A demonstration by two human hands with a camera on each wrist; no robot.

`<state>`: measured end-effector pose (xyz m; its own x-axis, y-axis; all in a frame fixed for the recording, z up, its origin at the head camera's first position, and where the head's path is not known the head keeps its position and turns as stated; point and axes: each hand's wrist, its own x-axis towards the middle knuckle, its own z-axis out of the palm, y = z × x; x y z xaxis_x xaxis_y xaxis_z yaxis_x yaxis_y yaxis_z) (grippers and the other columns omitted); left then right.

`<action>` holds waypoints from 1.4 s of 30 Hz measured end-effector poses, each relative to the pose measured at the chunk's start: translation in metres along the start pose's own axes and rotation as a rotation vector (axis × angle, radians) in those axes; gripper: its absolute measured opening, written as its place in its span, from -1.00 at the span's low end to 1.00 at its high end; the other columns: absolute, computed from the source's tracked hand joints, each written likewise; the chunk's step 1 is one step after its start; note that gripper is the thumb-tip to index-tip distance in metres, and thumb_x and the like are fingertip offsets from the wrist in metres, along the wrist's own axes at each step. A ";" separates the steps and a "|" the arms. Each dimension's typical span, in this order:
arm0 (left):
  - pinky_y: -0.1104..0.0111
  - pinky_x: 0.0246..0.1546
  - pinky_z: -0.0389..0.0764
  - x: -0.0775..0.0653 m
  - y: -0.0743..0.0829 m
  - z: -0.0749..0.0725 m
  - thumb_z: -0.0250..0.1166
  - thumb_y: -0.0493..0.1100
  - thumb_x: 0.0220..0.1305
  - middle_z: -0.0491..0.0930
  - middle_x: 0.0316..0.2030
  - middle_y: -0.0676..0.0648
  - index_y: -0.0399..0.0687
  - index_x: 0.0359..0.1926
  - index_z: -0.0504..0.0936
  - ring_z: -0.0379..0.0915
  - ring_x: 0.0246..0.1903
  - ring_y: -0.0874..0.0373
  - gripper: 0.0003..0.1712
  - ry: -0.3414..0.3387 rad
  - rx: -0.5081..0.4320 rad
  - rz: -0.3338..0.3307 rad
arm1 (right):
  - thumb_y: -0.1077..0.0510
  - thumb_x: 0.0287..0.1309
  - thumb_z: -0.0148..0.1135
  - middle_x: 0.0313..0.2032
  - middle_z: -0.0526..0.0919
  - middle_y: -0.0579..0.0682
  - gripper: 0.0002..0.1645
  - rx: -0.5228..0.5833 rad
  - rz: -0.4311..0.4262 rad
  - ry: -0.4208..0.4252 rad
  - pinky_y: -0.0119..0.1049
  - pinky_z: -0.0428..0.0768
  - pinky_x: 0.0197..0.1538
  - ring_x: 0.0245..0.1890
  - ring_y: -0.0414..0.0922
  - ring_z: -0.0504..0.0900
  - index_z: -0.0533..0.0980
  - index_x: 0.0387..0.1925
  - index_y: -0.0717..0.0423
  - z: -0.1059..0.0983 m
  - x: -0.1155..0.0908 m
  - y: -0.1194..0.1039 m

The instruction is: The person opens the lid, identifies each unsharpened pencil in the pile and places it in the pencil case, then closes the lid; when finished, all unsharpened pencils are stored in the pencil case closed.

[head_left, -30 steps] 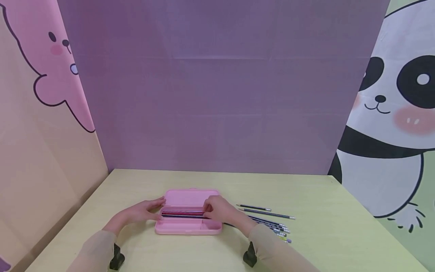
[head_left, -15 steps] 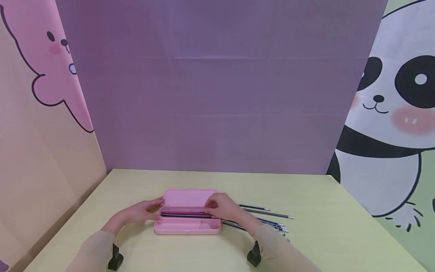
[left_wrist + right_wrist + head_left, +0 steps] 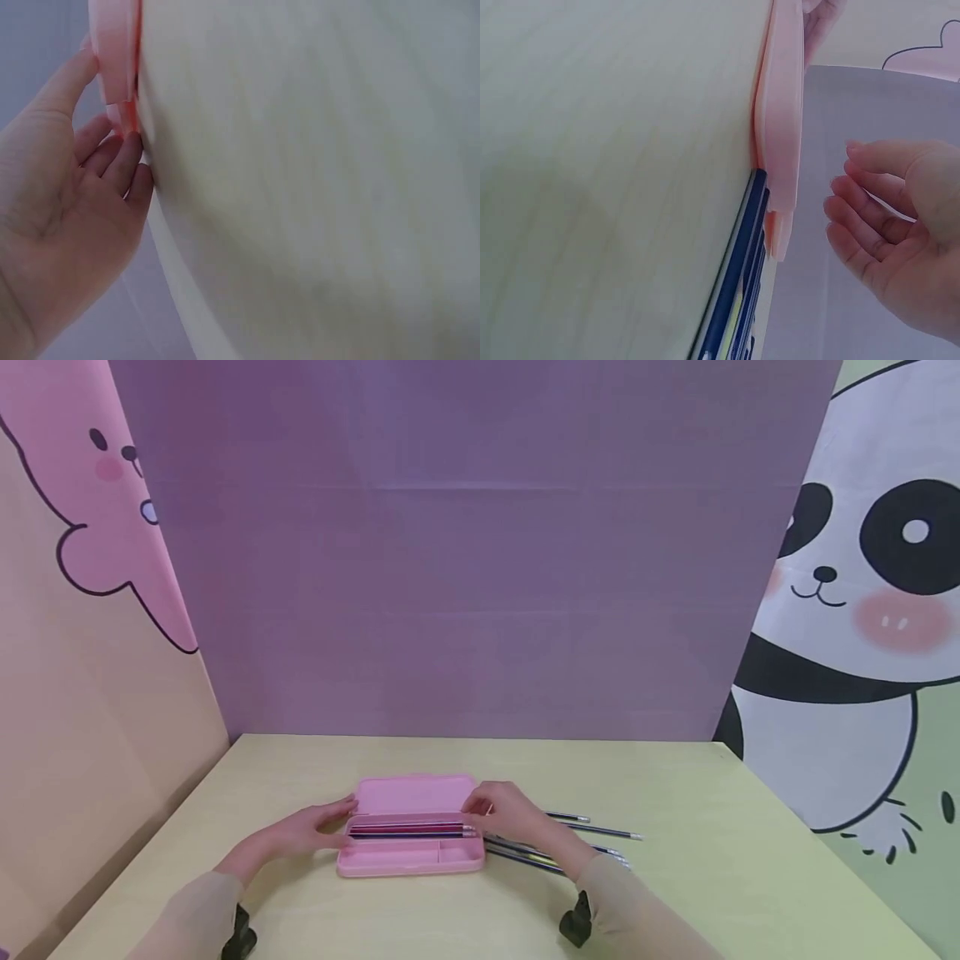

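Note:
A pink pencil case lies unfolded on the table, its lid tipped back on the far side. Red and dark pencils lie lengthwise in its long compartment; the shorter front compartments hold nothing visible. My left hand rests at the case's left end, thumb on the tray's end and fingertips by the lid in the left wrist view. Over the right end hovers my right hand. In the right wrist view its fingers bend loosely, apart from the case, with nothing between them.
Several dark striped pencils lie on the table right of the case, partly under my right forearm. Single pencils lie farther back. A purple backdrop rises behind the pale table.
My right hand has drawn slightly right, off the pencils in the case, and their eraser ends now show. The left hand stays at the left end. The head view has shifted slightly.

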<state>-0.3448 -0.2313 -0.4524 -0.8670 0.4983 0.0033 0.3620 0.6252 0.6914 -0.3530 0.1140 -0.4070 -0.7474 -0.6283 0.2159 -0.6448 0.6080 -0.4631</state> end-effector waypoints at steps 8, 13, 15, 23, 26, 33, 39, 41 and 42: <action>-0.20 0.31 0.00 -0.005 -0.001 0.006 0.29 0.11 0.16 0.02 0.40 -0.33 -0.19 0.39 0.16 -0.11 0.37 -0.35 -0.10 0.062 0.028 -0.008 | 0.17 0.12 0.29 -0.39 0.62 -0.13 -0.83 -0.011 0.012 0.001 -0.48 0.55 -0.29 -0.40 -0.27 0.51 0.62 -0.24 0.15 -0.013 -0.013 0.007; -0.19 0.32 -0.01 -0.002 -0.002 0.008 0.30 0.11 0.16 0.03 0.39 -0.34 -0.21 0.38 0.17 -0.10 0.37 -0.35 -0.10 0.074 0.035 0.003 | 0.13 0.13 0.29 -0.36 0.63 -0.12 -0.76 -0.013 0.047 0.009 -0.47 0.55 -0.28 -0.37 -0.23 0.51 0.61 -0.18 0.17 -0.024 -0.021 0.013; -0.18 0.32 0.00 -0.001 -0.002 0.009 0.31 0.11 0.15 0.05 0.39 -0.34 -0.21 0.38 0.18 -0.09 0.37 -0.34 -0.10 0.082 0.038 0.003 | 0.11 0.13 0.28 -0.34 0.62 -0.12 -0.73 -0.009 0.061 0.011 -0.49 0.55 -0.29 -0.36 -0.23 0.51 0.59 -0.16 0.17 -0.027 -0.024 0.016; -0.18 0.32 0.00 0.002 0.000 0.006 0.33 0.12 0.12 0.09 0.39 -0.31 -0.18 0.38 0.19 -0.08 0.37 -0.32 -0.08 0.087 0.030 -0.024 | 0.09 0.13 0.28 -0.33 0.64 -0.11 -0.70 -0.001 0.075 0.037 -0.49 0.55 -0.29 -0.36 -0.26 0.51 0.58 -0.13 0.17 -0.040 -0.041 0.023; -0.18 0.32 0.01 0.003 -0.001 0.005 0.33 0.13 0.12 0.09 0.39 -0.31 -0.19 0.38 0.19 -0.08 0.37 -0.33 -0.07 0.083 0.040 -0.014 | 0.09 0.13 0.28 -0.32 0.64 -0.10 -0.71 -0.006 0.081 0.041 -0.49 0.56 -0.28 -0.35 -0.26 0.51 0.58 -0.14 0.14 -0.044 -0.046 0.025; -0.16 0.32 0.03 0.004 -0.005 0.003 0.33 0.13 0.12 0.10 0.39 -0.30 -0.18 0.38 0.20 -0.06 0.37 -0.31 -0.09 0.078 0.048 -0.018 | 0.09 0.14 0.28 -0.32 0.66 -0.06 -0.70 0.007 0.039 0.045 -0.48 0.57 -0.31 -0.38 -0.26 0.52 0.58 -0.16 0.21 -0.050 -0.055 0.028; -0.16 0.32 0.02 0.002 -0.005 0.004 0.33 0.13 0.12 0.10 0.39 -0.30 -0.19 0.38 0.19 -0.07 0.37 -0.32 -0.08 0.070 0.032 -0.023 | 0.08 0.16 0.26 -0.35 0.66 -0.09 -0.73 0.027 -0.010 0.060 -0.47 0.57 -0.34 -0.41 -0.31 0.52 0.58 -0.20 0.19 -0.051 -0.063 0.034; -0.17 0.32 0.02 0.002 -0.005 0.003 0.33 0.13 0.12 0.09 0.39 -0.30 -0.20 0.38 0.18 -0.08 0.37 -0.32 -0.07 0.064 0.031 -0.025 | 0.06 0.17 0.25 -0.34 0.66 -0.09 -0.72 0.024 0.009 0.053 -0.47 0.58 -0.32 -0.40 -0.31 0.54 0.58 -0.19 0.18 -0.052 -0.066 0.036; -0.16 0.32 0.02 0.002 -0.005 0.003 0.32 0.13 0.12 0.08 0.39 -0.30 -0.20 0.39 0.18 -0.08 0.37 -0.32 -0.07 0.062 0.033 -0.026 | 0.07 0.17 0.25 -0.33 0.66 -0.08 -0.72 0.022 0.019 0.049 -0.45 0.58 -0.31 -0.39 -0.29 0.55 0.58 -0.18 0.19 -0.052 -0.067 0.037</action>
<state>-0.3470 -0.2312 -0.4579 -0.8956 0.4437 0.0313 0.3490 0.6573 0.6680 -0.3350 0.2039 -0.3935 -0.7669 -0.5919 0.2482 -0.6271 0.6086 -0.4861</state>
